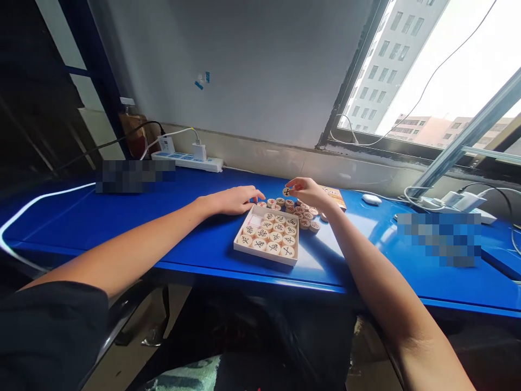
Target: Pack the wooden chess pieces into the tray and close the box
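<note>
A Chinese chess piece [286,191] with a black character is pinched between the fingertips of my right hand [307,193], above the loose pieces. Below it, a shallow white box [266,257] holds round wooden pieces in rows, black characters facing up. A gap shows at the box's back left corner. My left hand [234,200] is beside that corner, thumb and fingers apart, fingertips close to a piece with a red character [261,205]. Whether they touch it I cannot tell. Several loose pieces [303,214] lie clustered behind and to the right of the box, partly hidden by it.
An orange printed box [336,198] lies behind my right wrist. Power strips stand at the back left [187,161] and right [459,206], with cables trailing. A white oval object [372,200] lies on the blue table [195,247]. The table's front edge runs below the box.
</note>
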Motion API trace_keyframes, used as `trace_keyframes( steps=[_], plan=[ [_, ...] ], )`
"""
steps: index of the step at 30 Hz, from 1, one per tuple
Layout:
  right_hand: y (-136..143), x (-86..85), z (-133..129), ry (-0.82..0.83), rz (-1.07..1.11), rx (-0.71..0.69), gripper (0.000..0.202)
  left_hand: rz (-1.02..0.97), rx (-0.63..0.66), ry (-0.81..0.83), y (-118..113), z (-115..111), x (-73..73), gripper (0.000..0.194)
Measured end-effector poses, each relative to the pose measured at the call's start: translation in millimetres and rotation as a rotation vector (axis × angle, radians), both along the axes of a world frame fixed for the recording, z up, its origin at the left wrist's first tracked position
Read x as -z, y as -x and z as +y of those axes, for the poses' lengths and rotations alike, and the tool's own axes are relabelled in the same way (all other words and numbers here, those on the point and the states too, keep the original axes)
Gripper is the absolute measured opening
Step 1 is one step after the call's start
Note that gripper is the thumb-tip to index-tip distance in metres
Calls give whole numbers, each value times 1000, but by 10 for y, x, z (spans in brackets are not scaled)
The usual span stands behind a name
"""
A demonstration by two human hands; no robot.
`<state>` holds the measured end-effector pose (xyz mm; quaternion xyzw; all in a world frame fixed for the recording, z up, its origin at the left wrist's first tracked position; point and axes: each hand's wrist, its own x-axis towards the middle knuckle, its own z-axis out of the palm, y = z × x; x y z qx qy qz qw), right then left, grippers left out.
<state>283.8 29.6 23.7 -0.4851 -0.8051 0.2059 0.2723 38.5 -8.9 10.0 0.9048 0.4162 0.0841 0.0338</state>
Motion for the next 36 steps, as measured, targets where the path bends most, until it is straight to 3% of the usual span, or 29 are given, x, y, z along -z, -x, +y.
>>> trace_keyframes(
  steps=[11,20,27,32,36],
  plan=[
    [9,109,8,-17,107,52,28,-192,-28,97,28,16,67,32],
    [19,-13,-35,-76,260,68,28,-225,-113,93,12,-22,122,31],
    [137,5,-247,-230,101,117,28,-91,-148,30,-56,-125,136,42],
    [272,153,-351,-282,-118,39,31,-108,-95,55,-23,-106,158,40],
    [342,205,-347,-222,-72,-60,32,-138,-83,69,-6,-112,170,37]
  ],
)
